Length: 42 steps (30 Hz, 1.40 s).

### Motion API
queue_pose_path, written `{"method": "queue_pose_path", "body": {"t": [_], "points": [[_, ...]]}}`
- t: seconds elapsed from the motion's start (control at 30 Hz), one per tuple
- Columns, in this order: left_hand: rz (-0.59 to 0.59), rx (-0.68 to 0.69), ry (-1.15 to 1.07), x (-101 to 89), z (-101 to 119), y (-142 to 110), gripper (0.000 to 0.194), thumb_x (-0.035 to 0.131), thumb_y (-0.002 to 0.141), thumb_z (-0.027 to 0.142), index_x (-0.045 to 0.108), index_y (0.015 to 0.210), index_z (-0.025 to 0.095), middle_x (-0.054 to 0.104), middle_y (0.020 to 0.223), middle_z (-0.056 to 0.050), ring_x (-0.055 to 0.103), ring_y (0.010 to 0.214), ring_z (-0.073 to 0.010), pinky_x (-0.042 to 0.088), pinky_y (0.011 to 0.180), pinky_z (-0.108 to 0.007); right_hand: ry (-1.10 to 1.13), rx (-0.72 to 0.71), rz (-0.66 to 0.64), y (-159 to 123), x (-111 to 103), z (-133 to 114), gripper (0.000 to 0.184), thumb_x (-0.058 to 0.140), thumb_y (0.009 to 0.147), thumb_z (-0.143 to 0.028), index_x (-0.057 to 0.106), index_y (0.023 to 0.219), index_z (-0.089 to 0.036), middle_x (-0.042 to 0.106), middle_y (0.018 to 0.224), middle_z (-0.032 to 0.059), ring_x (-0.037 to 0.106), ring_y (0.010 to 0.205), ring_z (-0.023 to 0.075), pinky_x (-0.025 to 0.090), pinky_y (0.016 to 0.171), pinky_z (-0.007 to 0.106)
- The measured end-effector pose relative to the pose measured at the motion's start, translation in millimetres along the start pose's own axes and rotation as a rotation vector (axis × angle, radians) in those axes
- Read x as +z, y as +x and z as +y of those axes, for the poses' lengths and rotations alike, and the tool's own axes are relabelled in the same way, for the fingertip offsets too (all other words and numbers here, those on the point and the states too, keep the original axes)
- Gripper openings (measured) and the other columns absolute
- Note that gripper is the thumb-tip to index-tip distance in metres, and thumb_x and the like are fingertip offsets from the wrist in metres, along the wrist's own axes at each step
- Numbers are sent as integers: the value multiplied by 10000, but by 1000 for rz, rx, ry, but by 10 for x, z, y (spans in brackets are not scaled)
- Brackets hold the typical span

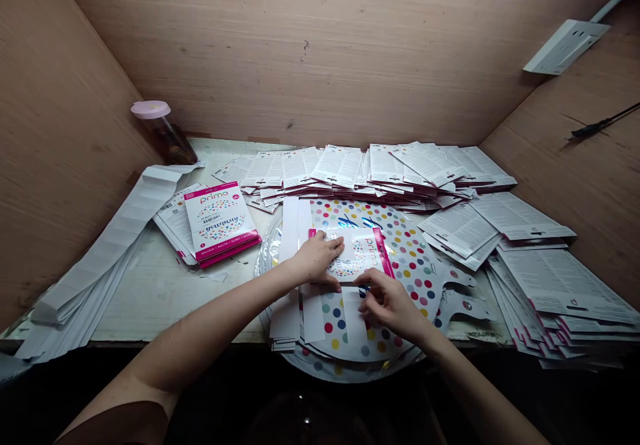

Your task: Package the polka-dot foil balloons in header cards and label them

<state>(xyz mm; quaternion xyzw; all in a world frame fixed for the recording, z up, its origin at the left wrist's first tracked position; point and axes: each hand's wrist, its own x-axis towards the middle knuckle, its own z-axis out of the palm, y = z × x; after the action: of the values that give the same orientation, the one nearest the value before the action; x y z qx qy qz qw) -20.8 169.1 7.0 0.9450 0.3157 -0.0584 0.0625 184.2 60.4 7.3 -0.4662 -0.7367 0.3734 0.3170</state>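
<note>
A white and pink printed card packet (371, 253) lies on a stack of round foil balloons (400, 232) with coloured dots. My left hand (320, 258) rests on the packet's left part, fingers stretched out flat over it. At the packet's near edge is my right hand (390, 302), its fingers curled and closed on a white paper strip (355, 322) that sticks out below the packet. The exact fingertip contact is partly hidden. Further white strips (286, 315) lie on the balloons to the left.
Finished-looking pink and white packets (220, 222) are stacked at the left. Long folded white paper strips (115, 232) lie along the left edge. Packets lie face down in rows (337, 165) at the back and in piles (565, 278) at the right. A lidded bottle (167, 135) leans in the back-left corner.
</note>
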Motion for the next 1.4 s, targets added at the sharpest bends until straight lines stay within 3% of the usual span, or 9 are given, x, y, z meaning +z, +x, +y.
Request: {"method": "queue_pose_path", "body": {"t": [0.1,0.2,0.3,0.43,0.53,0.7,1.0,1.2,1.4], "points": [[2,-10,-11,8,-3,1,1011,652,642,777,475,1402,134,422,1514,-112,490,1140,-394,370,960,-416,-58,-22,-70,-160,-4,0,213,477,871,-143,549,1056,-220,589,985,63,626,718,146,547,595,271],[-4,-12,-19,9,-7,1,1010,652,640,778,473,1405,144,424,1513,-108,484,1150,-393,368,957,-414,-355,-187,-184,-311,28,-6,322,658,762,-164,578,1071,-206,581,1094,104,608,933,226,561,755,345],[-13,-6,-17,6,-11,3,1001,654,647,771,472,1405,144,420,1515,-111,477,1161,-394,360,970,-416,-629,-305,-240,-370,118,15,376,669,716,-149,579,1081,-165,591,1137,146,584,1010,290,559,771,395],[-14,-10,-14,-1,-11,3,997,661,652,759,466,1410,141,423,1513,-110,471,1170,-399,360,971,-417,-832,-459,-178,-307,227,57,283,513,824,-93,583,1096,-123,634,1042,157,601,881,256,542,701,371],[-24,-15,-5,-8,-6,4,1004,657,659,758,464,1413,124,415,1519,-110,471,1172,-402,363,972,-413,-916,-568,-38,-247,236,76,334,444,879,-59,562,1188,-108,664,973,143,604,785,237,518,638,360],[-20,-2,1,-9,-6,3,995,654,661,760,474,1405,124,415,1517,-122,488,1156,-398,366,971,-416,-706,-489,134,-161,174,107,412,447,851,-69,524,1247,-153,659,1011,131,625,849,248,551,693,381],[3,23,-28,-22,-4,-12,942,666,670,740,487,1384,152,429,1501,-151,510,1166,-376,358,980,-429,131,-61,23,-154,139,1,432,497,793,-63,512,1184,-246,601,1096,66,671,932,176,602,775,298],[5,1,-39,-13,1,-12,986,685,644,745,491,1378,116,431,1502,-140,495,1159,-384,371,977,-422,88,-61,52,-33,12,-13,326,532,839,-117,551,1141,-240,624,1101,73,657,1014,199,595,866,355],[22,-3,-31,4,4,-25,925,702,667,703,483,1375,148,375,1538,-130,480,1195,-384,358,1005,-440,116,-51,-121,285,-138,12,474,620,771,-147,494,1218,-242,604,1204,80,660,1038,196,594,862,361]]}}
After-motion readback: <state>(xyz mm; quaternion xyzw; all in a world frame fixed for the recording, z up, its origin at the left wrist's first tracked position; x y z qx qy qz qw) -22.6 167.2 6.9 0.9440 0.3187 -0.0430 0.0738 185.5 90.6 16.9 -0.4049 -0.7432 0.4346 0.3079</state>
